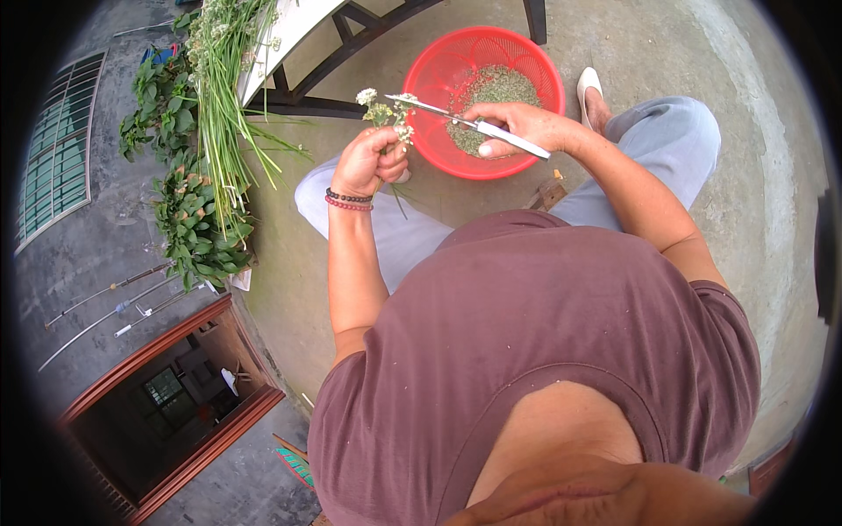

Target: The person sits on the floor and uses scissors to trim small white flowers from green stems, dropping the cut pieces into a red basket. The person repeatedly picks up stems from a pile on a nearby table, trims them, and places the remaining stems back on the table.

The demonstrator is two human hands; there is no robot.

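My left hand (373, 156) is closed around the green stems of a small bunch of white flower heads (388, 115), which stick up above the fist; stem ends show below it. In my right hand (520, 128) is a pair of scissors (460, 121), its blades pointing left and reaching the flower heads; whether they touch is unclear. Beneath the right hand, a red plastic colander basket (487, 167) stands on the ground, holding many small greenish cut bits (503, 89). A large bundle of long-stemmed white flowers (223, 118) hangs over the end of a white-topped table.
The white table (296, 26) with dark metal legs is at the upper left. Leafy potted plants (197, 223) stand along the grey wall, near an open doorway (171, 407). A small wooden piece (547, 194) lies between my legs, below the basket.
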